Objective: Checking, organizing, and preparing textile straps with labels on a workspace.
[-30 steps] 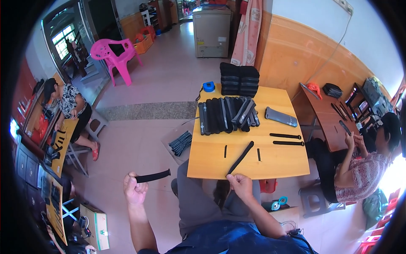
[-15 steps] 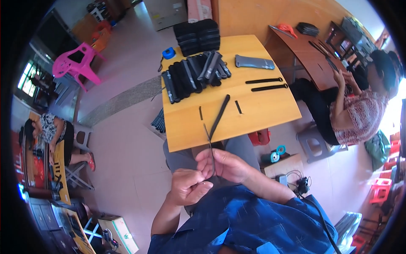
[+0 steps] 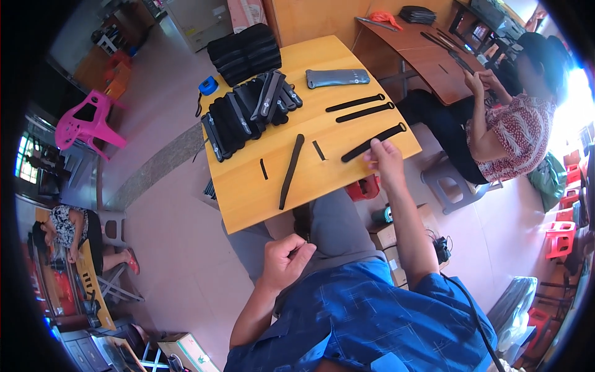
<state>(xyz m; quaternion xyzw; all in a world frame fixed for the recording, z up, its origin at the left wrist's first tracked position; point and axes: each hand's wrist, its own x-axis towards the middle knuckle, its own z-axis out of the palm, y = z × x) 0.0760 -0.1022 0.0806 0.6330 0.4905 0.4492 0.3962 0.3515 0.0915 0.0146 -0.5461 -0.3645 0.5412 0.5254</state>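
My right hand (image 3: 387,162) reaches over the table's right side, its fingers closed on a black strap (image 3: 362,147) with a ring at its far end. Two similar ringed black straps (image 3: 356,103) lie just beyond it. Close to my lap, my left hand (image 3: 287,263) is curled into a fist; whatever it may hold is hidden. Left of my right hand, a plain black strap (image 3: 291,172) rests slantwise on the wooden table (image 3: 325,177). Two short black strips (image 3: 318,150) lie on either side of that strap.
Bundled black straps (image 3: 248,115) cover the table's left part, behind them a black stack (image 3: 243,54). A blue tape measure (image 3: 208,85) and a grey packet (image 3: 338,77) lie there too. At right, a seated person (image 3: 514,133) works at a brown table (image 3: 427,62).
My right hand has left my left hand and moved forward and right onto the table. A third ringed strap now lies there under its fingers. The view has shifted.
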